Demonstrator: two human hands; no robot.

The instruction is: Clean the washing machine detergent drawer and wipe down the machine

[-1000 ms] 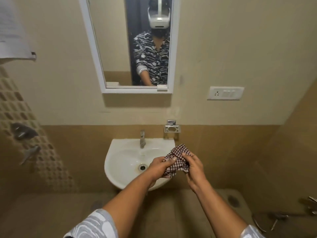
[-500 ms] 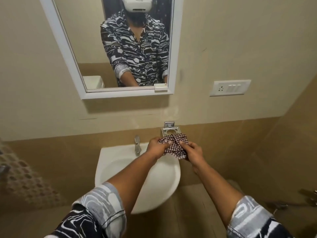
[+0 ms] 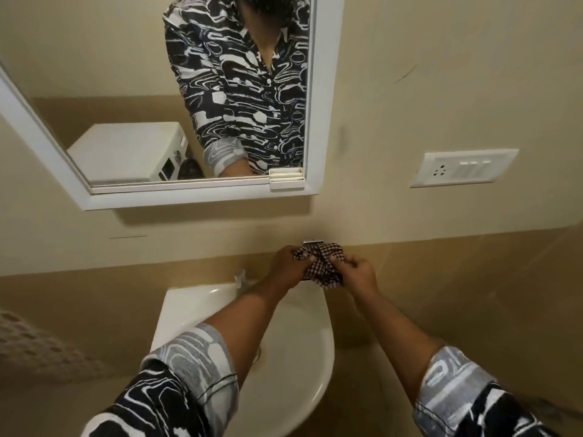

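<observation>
A crumpled brown-and-white checked cloth (image 3: 321, 263) is bunched between both my hands above the back right edge of a white wash basin (image 3: 303, 348). My left hand (image 3: 287, 266) grips its left side with curled fingers. My right hand (image 3: 359, 272) pinches its right side. The white washing machine (image 3: 126, 152) shows only as a reflection in the mirror, behind me.
A white-framed mirror (image 3: 321, 121) hangs on the beige wall above the basin. The tap (image 3: 240, 276) is partly hidden behind my left forearm. A metal holder (image 3: 313, 242) peeks out behind the cloth. A white switch plate (image 3: 463, 168) sits on the wall at right.
I have stepped closer to the basin and both hands have moved up and back with the cloth, from over the bowl to near the wall. The grip on the cloth stays.
</observation>
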